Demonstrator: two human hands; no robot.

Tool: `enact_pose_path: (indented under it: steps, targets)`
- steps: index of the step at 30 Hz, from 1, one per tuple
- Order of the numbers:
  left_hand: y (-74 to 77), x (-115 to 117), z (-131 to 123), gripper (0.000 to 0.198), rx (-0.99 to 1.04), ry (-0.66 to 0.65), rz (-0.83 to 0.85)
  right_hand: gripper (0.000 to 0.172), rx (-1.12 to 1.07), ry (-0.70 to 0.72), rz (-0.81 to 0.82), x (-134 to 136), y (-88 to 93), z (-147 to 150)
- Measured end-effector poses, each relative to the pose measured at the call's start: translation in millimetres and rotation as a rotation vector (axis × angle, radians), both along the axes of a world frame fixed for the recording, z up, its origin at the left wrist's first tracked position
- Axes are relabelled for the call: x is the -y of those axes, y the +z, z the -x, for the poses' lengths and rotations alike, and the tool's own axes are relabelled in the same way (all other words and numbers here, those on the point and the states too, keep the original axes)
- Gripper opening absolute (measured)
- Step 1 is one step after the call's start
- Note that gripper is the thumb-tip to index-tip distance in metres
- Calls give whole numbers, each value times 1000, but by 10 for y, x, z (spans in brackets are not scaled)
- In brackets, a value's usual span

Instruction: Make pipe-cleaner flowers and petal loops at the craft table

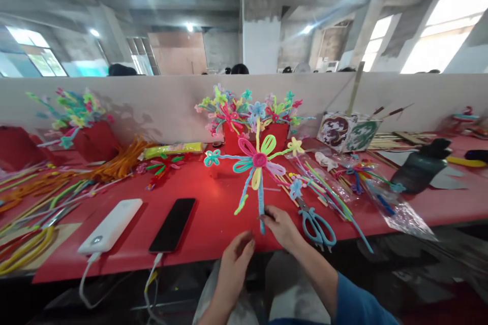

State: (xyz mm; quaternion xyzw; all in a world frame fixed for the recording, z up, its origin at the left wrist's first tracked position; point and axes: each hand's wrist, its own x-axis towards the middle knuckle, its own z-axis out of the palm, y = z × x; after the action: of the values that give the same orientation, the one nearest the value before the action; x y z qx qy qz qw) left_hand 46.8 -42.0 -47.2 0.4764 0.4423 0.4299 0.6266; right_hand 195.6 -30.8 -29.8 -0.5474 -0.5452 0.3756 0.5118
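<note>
My right hand (281, 225) pinches the flower (260, 160) by its stem; left hand (233, 259) half-curled, empty.
Power bank (114, 223) at eight o'clock, round mark unreadable.

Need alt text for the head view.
A person's right hand holds a multicoloured pipe-cleaner flower upright by its blue stem at a red-covered table; the left hand, nearby, holds nothing visible. Around them: a phone, blue scissors, more such flowers.

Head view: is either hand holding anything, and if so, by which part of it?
The right hand holds the fuzzy multicolored flower low on its blue stem. The left hand holds nothing visible.
</note>
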Motion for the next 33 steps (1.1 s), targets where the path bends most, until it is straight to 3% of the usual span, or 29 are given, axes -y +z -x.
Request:
enact_pose_path:
  steps: [5,10,16,23,33]
  targets:
    - [-158,98,124,30,-35,-4,-19,11,21,-38,-25,-80,-20,-13]
    - [-146,75,154,38,-7,55,-77,14,-1,-34,-1,53,16,116]
    - [113,64,106,58,102,201,-182,17,-92,33,5,315,24,243]
    - [370,180,229,21,236,214,-160,16,-90,81,46,556,-68,255]
    - [590,335,410,19,700,235,36,14,-149,167,77,879,-200,242]
